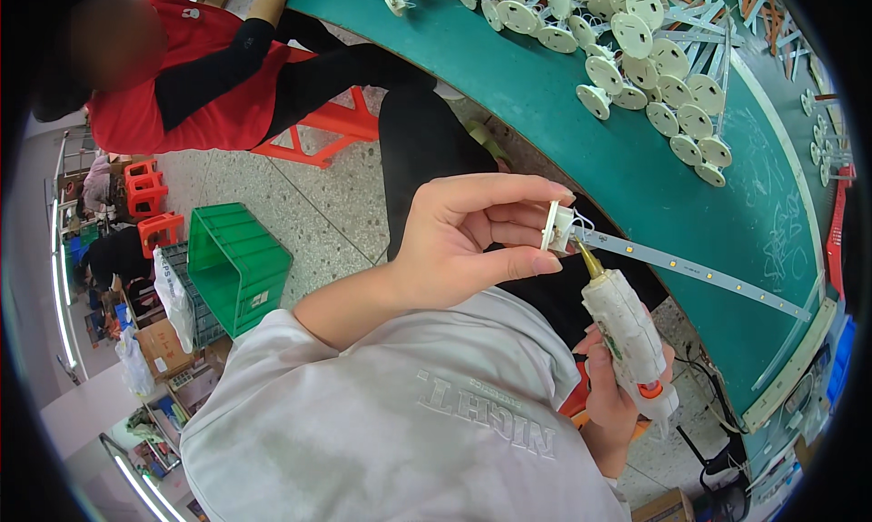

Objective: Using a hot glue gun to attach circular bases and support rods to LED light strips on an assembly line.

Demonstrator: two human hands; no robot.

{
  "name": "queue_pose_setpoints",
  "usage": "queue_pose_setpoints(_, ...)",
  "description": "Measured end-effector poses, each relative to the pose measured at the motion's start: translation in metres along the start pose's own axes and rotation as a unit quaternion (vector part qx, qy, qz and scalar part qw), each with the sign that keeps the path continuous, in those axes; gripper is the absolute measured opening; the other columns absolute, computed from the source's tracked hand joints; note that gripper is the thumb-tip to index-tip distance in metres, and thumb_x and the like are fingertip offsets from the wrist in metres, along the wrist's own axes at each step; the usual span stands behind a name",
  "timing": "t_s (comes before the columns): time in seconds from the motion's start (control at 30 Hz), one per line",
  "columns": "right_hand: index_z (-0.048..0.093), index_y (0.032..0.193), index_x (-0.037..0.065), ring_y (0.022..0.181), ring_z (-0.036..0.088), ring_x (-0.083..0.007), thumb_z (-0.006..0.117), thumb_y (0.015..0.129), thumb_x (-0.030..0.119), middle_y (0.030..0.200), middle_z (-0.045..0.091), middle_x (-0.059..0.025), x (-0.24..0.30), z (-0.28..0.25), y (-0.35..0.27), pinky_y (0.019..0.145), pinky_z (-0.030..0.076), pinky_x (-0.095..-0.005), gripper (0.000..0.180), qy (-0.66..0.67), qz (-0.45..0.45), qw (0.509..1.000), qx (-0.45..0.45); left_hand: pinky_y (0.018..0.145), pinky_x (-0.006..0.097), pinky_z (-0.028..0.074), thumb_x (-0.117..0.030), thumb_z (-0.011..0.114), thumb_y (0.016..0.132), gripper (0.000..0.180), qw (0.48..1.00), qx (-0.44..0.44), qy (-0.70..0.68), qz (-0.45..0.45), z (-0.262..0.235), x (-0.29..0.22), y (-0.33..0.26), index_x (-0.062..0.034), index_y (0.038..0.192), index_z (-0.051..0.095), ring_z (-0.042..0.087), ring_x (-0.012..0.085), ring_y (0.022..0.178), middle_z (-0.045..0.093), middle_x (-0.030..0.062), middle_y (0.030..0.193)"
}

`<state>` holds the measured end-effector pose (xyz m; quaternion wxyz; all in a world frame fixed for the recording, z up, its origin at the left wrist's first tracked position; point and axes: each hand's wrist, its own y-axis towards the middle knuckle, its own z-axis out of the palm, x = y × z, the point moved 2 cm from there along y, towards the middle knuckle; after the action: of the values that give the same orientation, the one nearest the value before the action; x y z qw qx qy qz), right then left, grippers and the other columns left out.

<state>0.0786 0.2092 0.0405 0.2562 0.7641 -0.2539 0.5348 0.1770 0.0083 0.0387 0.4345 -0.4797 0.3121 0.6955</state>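
Between the thumb and fingers of my left hand is a small white round cap, held on edge. White wires loop from it, and an LED strip runs off it to the right, out over the green table. My right hand grips a white hot glue gun with an orange switch. The brass nozzle points up at the spot where strip and cap meet; whether it touches them I cannot tell.
The green table curves along the right, with many white round caps on strips piled at its far side. A person in red sits at the upper left. A green crate and red stools stand on the floor at left.
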Motion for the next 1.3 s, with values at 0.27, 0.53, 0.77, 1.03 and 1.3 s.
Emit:
queue_pose_setpoints(0.27, 0.069, 0.089, 0.001, 0.055, 0.05, -0.0218, 0.066, 0.063, -0.001, 0.064, 0.06, -0.0062, 0.0, 0.0, -0.001, 0.046, 0.036, -0.0269, 0.026, -0.009, 0.006, 1.0, 0.007, 0.096, 0.034, 0.048, 0.011, 0.069, 0.076, 0.052, 0.999, -0.015, -0.04, -0.009, 0.0, 0.003, -0.001, 0.0096, 0.124, 0.049, 0.059, 0.0241, 0.114, 0.057, 0.0229, 0.125)
queue_pose_setpoints(0.53, 0.069, 0.089, 0.001, 0.055, 0.049, -0.0217, 0.065, 0.063, -0.001, 0.063, 0.059, -0.0059, -0.001, 0.0, -0.002, 0.045, 0.035, -0.0268, 0.026, -0.005, -0.003, 1.0, 0.005, 0.098, 0.035, 0.047, 0.01, 0.068, 0.077, 0.052, 0.999, -0.012, -0.041, -0.008, 0.001, 0.002, -0.002, 0.0079, 0.126, 0.048, 0.058, 0.0241, 0.114, 0.057, 0.0226, 0.125)
queue_pose_setpoints(0.77, 0.068, 0.088, 0.0, 0.054, 0.048, -0.0219, 0.064, 0.063, 0.0, 0.062, 0.058, -0.006, 0.0, 0.001, -0.002, 0.045, 0.036, -0.0271, 0.025, 0.021, -0.012, 1.0, -0.011, 0.092, 0.033, 0.052, 0.007, 0.063, 0.083, 0.051, 0.995, -0.047, -0.081, -0.035, 0.004, 0.003, -0.002, 0.0059, 0.131, 0.046, 0.061, 0.023, 0.109, 0.061, 0.0214, 0.118)
queue_pose_setpoints(1.03, 0.068, 0.089, -0.001, 0.056, 0.052, -0.0227, 0.064, 0.065, 0.001, 0.065, 0.061, -0.0074, 0.007, 0.001, -0.002, 0.048, 0.04, -0.0265, 0.024, 0.032, 0.034, 0.999, -0.009, 0.082, 0.033, 0.057, -0.012, 0.057, 0.094, 0.042, 0.975, -0.035, -0.175, -0.136, 0.006, 0.011, -0.006, 0.0051, 0.131, 0.047, 0.067, 0.0241, 0.095, 0.063, 0.0181, 0.112)
queue_pose_setpoints(1.3, 0.067, 0.09, -0.001, 0.059, 0.055, -0.0229, 0.064, 0.067, 0.001, 0.068, 0.063, -0.0092, 0.009, 0.0, -0.007, 0.052, 0.044, -0.0271, 0.024, 0.039, 0.052, 0.998, -0.012, 0.079, 0.034, 0.058, -0.028, 0.053, 0.096, 0.048, 0.941, -0.035, -0.268, -0.203, 0.008, 0.019, -0.009, 0.0045, 0.131, 0.045, 0.068, 0.0271, 0.089, 0.061, 0.0257, 0.109)
